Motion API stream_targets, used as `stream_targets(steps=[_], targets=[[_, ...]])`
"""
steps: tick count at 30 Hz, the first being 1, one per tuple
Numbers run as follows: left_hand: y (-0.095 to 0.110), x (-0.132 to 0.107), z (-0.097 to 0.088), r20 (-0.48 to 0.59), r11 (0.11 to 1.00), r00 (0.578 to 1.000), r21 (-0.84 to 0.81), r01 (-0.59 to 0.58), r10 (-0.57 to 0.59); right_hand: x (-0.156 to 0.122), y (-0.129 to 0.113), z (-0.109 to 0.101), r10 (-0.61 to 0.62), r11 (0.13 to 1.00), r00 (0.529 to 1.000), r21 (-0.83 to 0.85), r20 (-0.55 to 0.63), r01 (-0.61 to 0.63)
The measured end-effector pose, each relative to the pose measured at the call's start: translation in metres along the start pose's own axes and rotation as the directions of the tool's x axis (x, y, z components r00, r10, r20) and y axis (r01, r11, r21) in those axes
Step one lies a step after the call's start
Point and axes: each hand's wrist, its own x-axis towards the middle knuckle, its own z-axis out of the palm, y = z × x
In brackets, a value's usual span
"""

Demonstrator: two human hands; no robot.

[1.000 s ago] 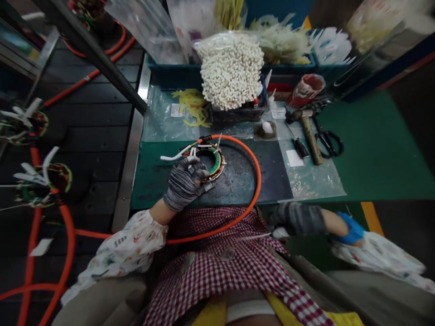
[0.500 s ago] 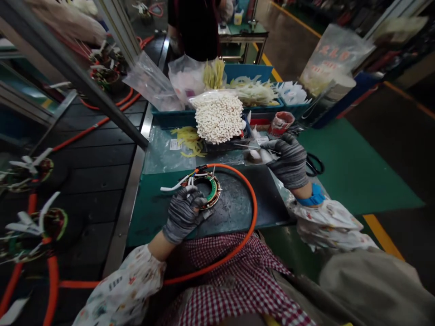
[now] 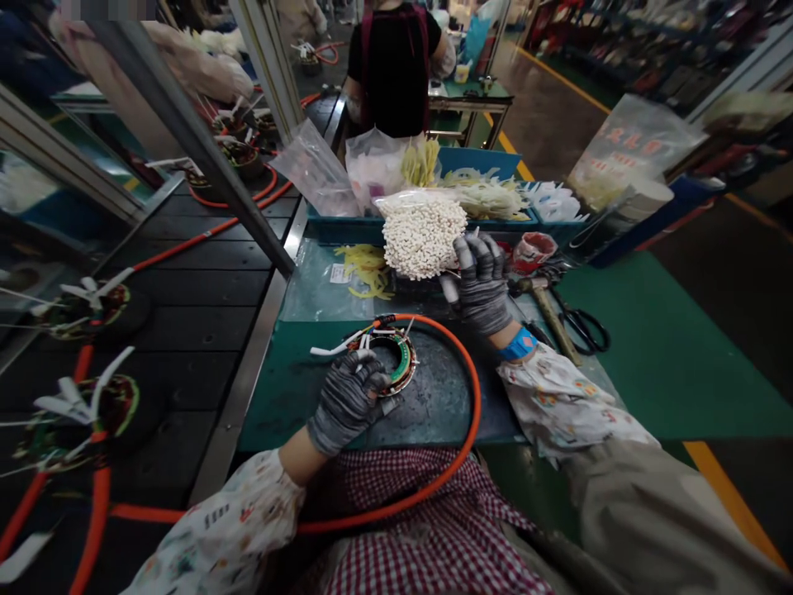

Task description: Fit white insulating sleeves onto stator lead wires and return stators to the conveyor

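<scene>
My left hand (image 3: 347, 401), in a grey glove, presses on the near edge of a wound stator ring (image 3: 401, 364) with green insulation and white lead sleeves; the ring lies on a dark mat (image 3: 439, 397). An orange cable (image 3: 474, 397) loops from the ring around the mat and across my lap. My right hand (image 3: 481, 279), gloved too, is raised beside a clear bag of small white pieces (image 3: 422, 235). Its fingers are curled around a small white piece (image 3: 448, 289) that sticks out on the left.
A hammer (image 3: 550, 312), black scissors (image 3: 588, 330) and a red tape roll (image 3: 536, 248) lie right of the bag. Blue trays (image 3: 489, 159) with bags of sleeves stand behind, and yellow sleeves (image 3: 368, 268) lie on plastic. More stators (image 3: 92, 405) ride the dark conveyor at left. A person in black (image 3: 393, 70) stands beyond.
My right hand rose from beside my lap to the bench, then moved left to the bag of white pieces. My head tilted up. The left hand stayed on the stator.
</scene>
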Motion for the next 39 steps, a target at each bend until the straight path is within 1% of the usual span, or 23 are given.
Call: stream_targets(steps=[2,6,9,11,15,18,20,22,23,25,26,27,28,29,30,31,32,33,34,35,36,38,39], targets=[[-0.001,-0.002,0.001,0.027,1.000,1.000,-0.008,0.008,-0.008,0.000,-0.003,0.005,-0.053,0.998,0.999,0.015,-0.010,0.053],[-0.001,-0.005,0.004,0.065,0.999,0.998,-0.025,0.026,-0.025,0.002,-0.022,-0.001,-0.027,1.000,0.999,0.007,-0.045,0.028],[0.001,-0.005,0.005,0.055,0.999,0.998,-0.012,0.031,-0.030,0.010,-0.042,-0.009,-0.060,0.998,0.997,-0.002,0.040,0.060],[0.002,-0.004,0.004,0.062,0.999,0.997,0.008,0.042,-0.042,0.019,-0.054,-0.010,-0.086,0.996,0.991,0.019,0.104,0.085],[0.003,-0.001,0.002,0.104,0.999,0.994,0.039,0.029,-0.033,0.037,-0.069,-0.003,-0.060,0.995,0.989,0.085,0.134,0.049],[0.002,0.001,0.001,0.120,1.000,0.993,0.028,-0.005,0.002,0.044,-0.078,0.000,-0.026,0.996,0.994,0.093,0.103,0.016],[0.001,0.001,0.001,0.123,1.000,0.992,0.031,-0.001,-0.003,0.045,-0.083,-0.002,-0.009,0.996,0.998,0.086,0.069,0.003],[0.000,0.000,0.002,0.137,1.000,0.990,0.024,0.019,-0.022,0.044,-0.084,-0.009,-0.013,0.994,1.000,0.113,0.029,0.009],[0.000,-0.001,0.002,0.148,1.000,0.989,0.013,0.028,-0.029,0.042,-0.083,-0.016,-0.022,0.986,1.000,0.164,0.002,0.022],[0.000,-0.002,0.003,0.168,0.999,0.985,-0.011,0.047,-0.044,0.035,-0.079,-0.035,-0.030,0.930,0.997,0.364,-0.069,0.053],[0.000,-0.003,0.003,0.172,0.998,0.984,-0.019,0.053,-0.049,0.030,-0.076,-0.048,-0.013,0.866,0.991,0.494,-0.130,0.076],[0.000,-0.004,0.004,0.174,0.998,0.983,-0.023,0.056,-0.051,0.024,-0.074,-0.062,0.033,0.783,0.981,0.615,-0.193,0.094],[0.000,-0.004,0.004,0.171,0.998,0.984,-0.022,0.055,-0.050,0.016,-0.072,-0.077,0.109,0.691,0.962,0.714,-0.252,0.109],[0.001,-0.005,0.004,0.169,0.998,0.984,-0.021,0.053,-0.049,0.008,-0.070,-0.093,0.183,0.623,0.940,0.774,-0.288,0.116],[0.001,-0.005,0.005,0.167,0.998,0.985,-0.021,0.052,-0.047,-0.002,-0.070,-0.108,0.238,0.574,0.939,0.816,-0.249,0.071],[0.001,-0.005,0.005,0.163,0.998,0.986,-0.023,0.050,-0.046,-0.013,-0.070,-0.120,0.256,0.529,0.954,0.849,-0.157,-0.003],[0.002,-0.005,0.005,0.160,0.998,0.986,-0.023,0.052,-0.048,-0.025,-0.072,-0.130,0.242,0.479,0.970,0.871,-0.015,-0.106],[0.002,-0.004,0.004,0.160,0.998,0.986,-0.024,0.054,-0.050,-0.037,-0.074,-0.135,0.219,0.428,0.969,0.881,0.116,-0.202],[0.002,-0.004,0.003,0.164,0.998,0.985,-0.026,0.055,-0.050,-0.050,-0.076,-0.137,0.201,0.391,0.949,0.868,0.243,-0.305],[0.002,-0.003,0.003,0.170,0.998,0.984,-0.029,0.055,-0.049,-0.062,-0.078,-0.135,0.196,0.371,0.926,0.850,0.323,-0.375],[0.002,-0.002,0.002,0.180,0.998,0.983,-0.032,0.052,-0.046,-0.074,-0.081,-0.129,0.218,0.370,0.911,0.834,0.351,-0.410],[0.003,0.000,0.000,0.208,0.998,0.977,-0.037,0.053,-0.044,-0.095,-0.083,-0.113,0.280,0.408,0.894,0.799,0.350,-0.441],[0.003,0.000,-0.001,0.221,0.998,0.974,-0.038,0.059,-0.050,-0.104,-0.083,-0.104,0.254,0.451,0.892,0.770,0.375,-0.452]])
